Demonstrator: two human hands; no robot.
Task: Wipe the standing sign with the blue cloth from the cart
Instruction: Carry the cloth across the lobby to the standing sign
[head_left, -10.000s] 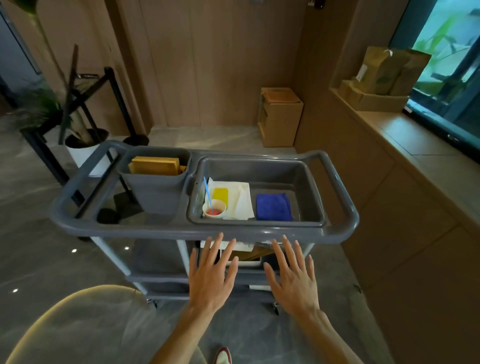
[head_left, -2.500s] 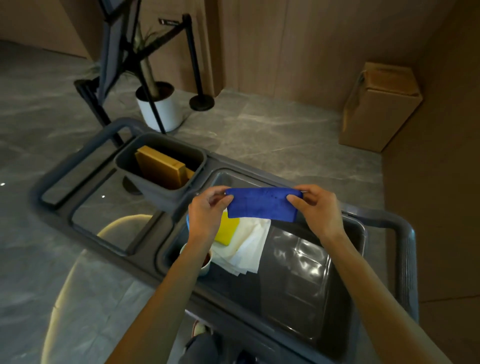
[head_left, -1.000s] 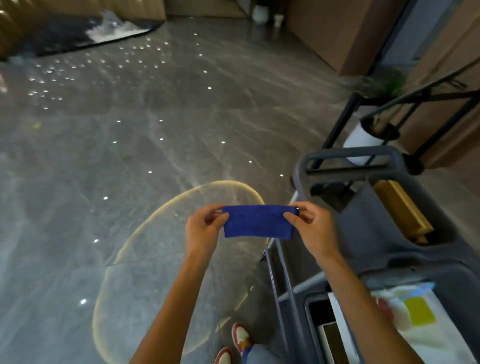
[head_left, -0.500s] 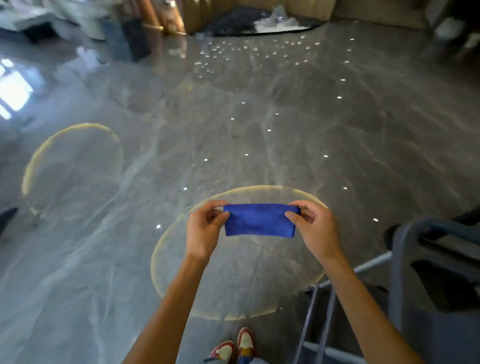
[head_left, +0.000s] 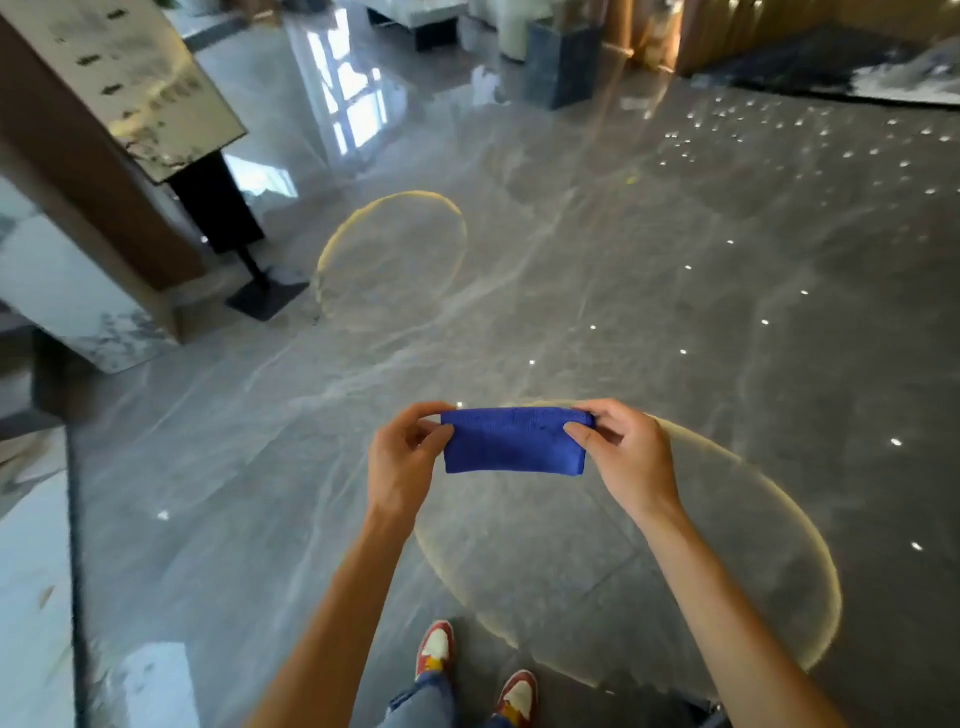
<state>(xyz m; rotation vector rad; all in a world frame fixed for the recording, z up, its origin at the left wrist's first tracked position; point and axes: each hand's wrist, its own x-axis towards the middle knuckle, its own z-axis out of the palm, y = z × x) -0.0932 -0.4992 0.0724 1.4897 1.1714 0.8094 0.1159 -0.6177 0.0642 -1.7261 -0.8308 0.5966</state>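
Over grey floor (head_left: 675, 312), blue cloth (head_left: 514, 441) spans both grips.

Single wide-angle view worn at head height, aimed forward and steeply down, glossy grey marble floor (head_left: 649, 312) seen from above, both hands framed close at centre, red-and-white sneakers (head_left: 475, 670) caught at the bottom edge, tilted standing sign board (head_left: 130, 78) set farther off, upper left.
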